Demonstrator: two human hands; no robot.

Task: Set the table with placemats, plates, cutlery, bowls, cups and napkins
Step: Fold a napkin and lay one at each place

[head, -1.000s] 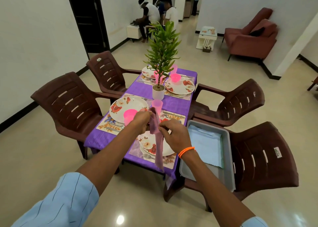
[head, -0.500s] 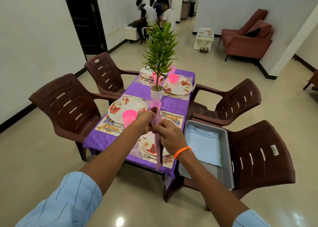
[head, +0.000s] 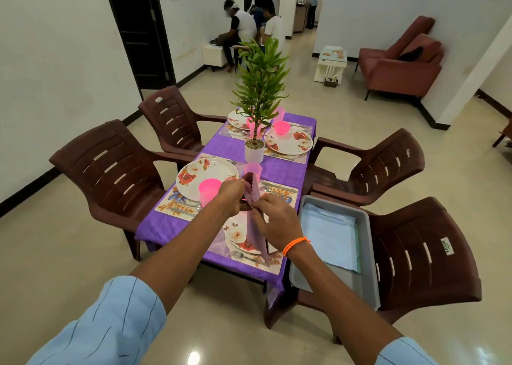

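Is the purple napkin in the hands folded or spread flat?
Folded. The napkin hangs as a narrow strip over the near plate, pinched by the left hand and right hand.

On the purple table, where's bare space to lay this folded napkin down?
Both hands hold the purple napkin above the near plate. Bare purple cloth shows at the near left corner, below the left placemat, and in a strip right of the plant pot. The middle is crowded: pink cup, pink bowl, plates.
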